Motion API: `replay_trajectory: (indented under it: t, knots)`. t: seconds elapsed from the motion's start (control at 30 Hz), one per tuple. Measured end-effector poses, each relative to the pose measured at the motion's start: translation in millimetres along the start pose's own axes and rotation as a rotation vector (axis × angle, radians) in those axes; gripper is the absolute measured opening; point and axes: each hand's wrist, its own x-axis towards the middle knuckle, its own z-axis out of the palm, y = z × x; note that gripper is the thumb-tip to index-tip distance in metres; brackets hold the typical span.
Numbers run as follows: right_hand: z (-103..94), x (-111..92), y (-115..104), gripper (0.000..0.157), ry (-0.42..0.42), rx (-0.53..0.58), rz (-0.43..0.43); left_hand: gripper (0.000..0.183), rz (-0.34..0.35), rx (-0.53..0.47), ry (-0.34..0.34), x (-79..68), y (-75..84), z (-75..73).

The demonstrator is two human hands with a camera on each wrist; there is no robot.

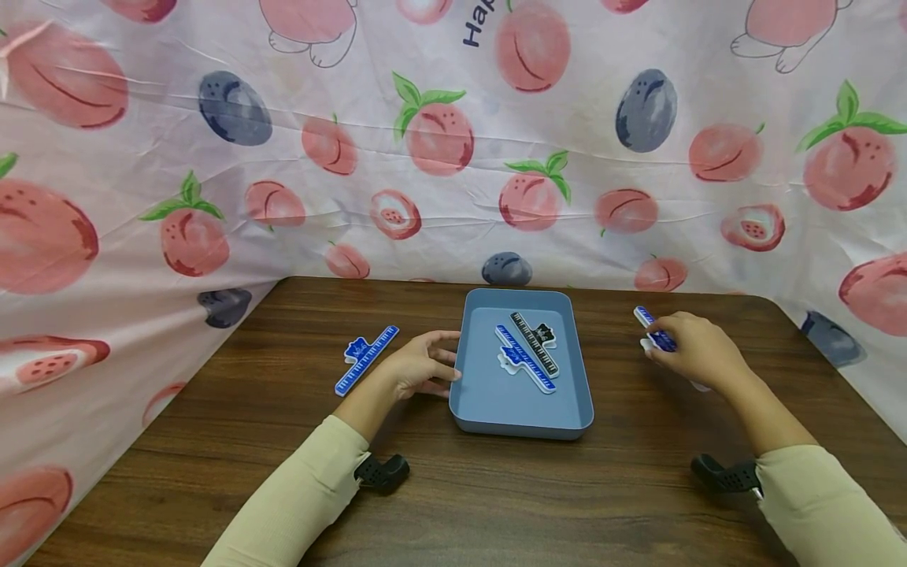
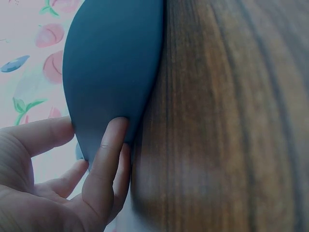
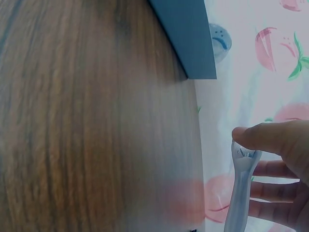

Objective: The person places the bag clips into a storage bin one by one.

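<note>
Hanging behind tray (image 1: 489, 413), fruit-print cloth (image 1: 595, 47), loose clip (image 1: 367, 362) left.

Pictured with both arms (image 1: 301, 488) extended (well apart), spreading the left hand's (image 1: 423, 367) fingers (image 2: 102, 169), pinching with the right hand (image 1: 697, 346).

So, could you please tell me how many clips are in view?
4: a blue clip left of the tray, a second blue clip and a black clip inside it, a third blue clip in the right hand, partly hidden.
</note>
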Motion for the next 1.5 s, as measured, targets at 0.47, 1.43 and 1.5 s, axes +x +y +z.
replay_trajectory:
  t: [0.47, 1.43, 1.5]
  knots:
    - [-6.5, 9.8, -17.2, 0.038, -0.005, 0.012, -0.025, 0.078, 0.000, 0.001, 0.003, -1.1, 1.3, 0.9]
    - [-9.8, 33.9, -47.5, 0.031, -0.038, 0.016, -0.136, 0.078, 0.005, 0.001, 0.002, -1.3, 1.1, 1.1]
    - [-9.3, 36.1, -50.0, 0.031, -0.048, 0.016, -0.143, 0.078, 0.005, 0.001, 0.002, -1.0, 0.8, 0.9]
